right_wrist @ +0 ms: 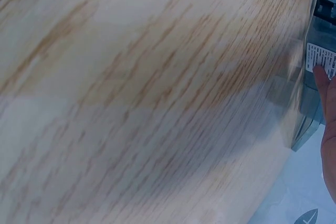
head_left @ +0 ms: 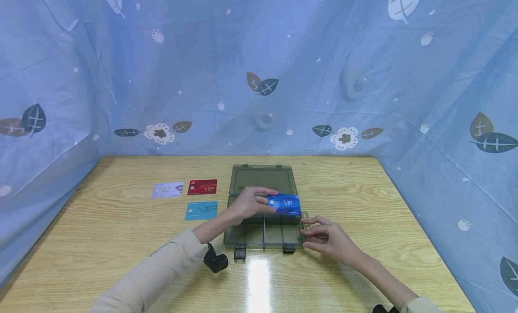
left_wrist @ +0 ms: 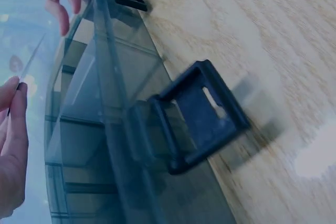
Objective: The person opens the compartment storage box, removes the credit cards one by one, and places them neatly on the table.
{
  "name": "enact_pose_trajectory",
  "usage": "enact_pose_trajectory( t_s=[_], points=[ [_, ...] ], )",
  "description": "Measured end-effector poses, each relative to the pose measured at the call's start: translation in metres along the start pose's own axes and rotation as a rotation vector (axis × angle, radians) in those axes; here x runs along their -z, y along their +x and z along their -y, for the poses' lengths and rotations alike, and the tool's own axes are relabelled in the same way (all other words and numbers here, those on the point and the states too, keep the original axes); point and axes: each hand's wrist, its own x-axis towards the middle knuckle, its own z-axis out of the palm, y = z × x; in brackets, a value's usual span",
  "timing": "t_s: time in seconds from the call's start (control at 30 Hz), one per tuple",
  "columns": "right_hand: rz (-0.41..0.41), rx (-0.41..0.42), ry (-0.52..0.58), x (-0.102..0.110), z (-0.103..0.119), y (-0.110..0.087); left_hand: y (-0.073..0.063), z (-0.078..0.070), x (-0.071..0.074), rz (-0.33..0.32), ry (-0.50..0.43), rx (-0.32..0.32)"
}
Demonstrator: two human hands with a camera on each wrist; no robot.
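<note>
My left hand (head_left: 252, 204) pinches a blue VIP card (head_left: 288, 206) by its left edge, above a see-through dark plastic box (head_left: 252, 236) with dividers. In the left wrist view the card (left_wrist: 32, 59) shows nearly edge-on between the fingers. The box's lid (head_left: 265, 180) lies back, away from me, and two black latches (head_left: 240, 251) stick out at its front. With its fingertips at the box's right wall, my right hand (head_left: 329, 239) stands on that side. The right wrist view shows a fingertip at a white barcode label (right_wrist: 320, 59) on the wall.
Left of the box lie three cards on the wooden table (head_left: 121, 241): a white one (head_left: 167, 190), a red one (head_left: 202, 187) and a light blue one (head_left: 201, 210). A patterned blue cloth (head_left: 218, 47) hangs behind the table and along both sides.
</note>
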Motion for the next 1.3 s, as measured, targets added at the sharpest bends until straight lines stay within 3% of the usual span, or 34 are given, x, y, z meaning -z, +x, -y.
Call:
enact_pose_trajectory(
  t_s=[0.27,0.67,0.9,1.07,1.3],
  points=[
    [0.0,0.014,-0.009,0.0,0.001,0.002,-0.004,0.007,0.004,0.065,0.026,-0.08],
    [0.009,0.016,0.004,0.001,0.001,0.003,-0.013,0.014,0.016,0.008,0.017,-0.097],
    [0.009,0.016,-0.001,0.001,0.0,0.003,-0.024,0.014,0.021,0.027,-0.011,-0.122],
    [0.002,0.011,-0.01,0.001,-0.001,0.002,-0.032,0.016,0.025,0.054,-0.029,-0.111],
    [0.005,0.005,-0.009,0.001,-0.001,0.0,-0.044,0.02,0.032,0.029,-0.037,-0.054]
  ],
)
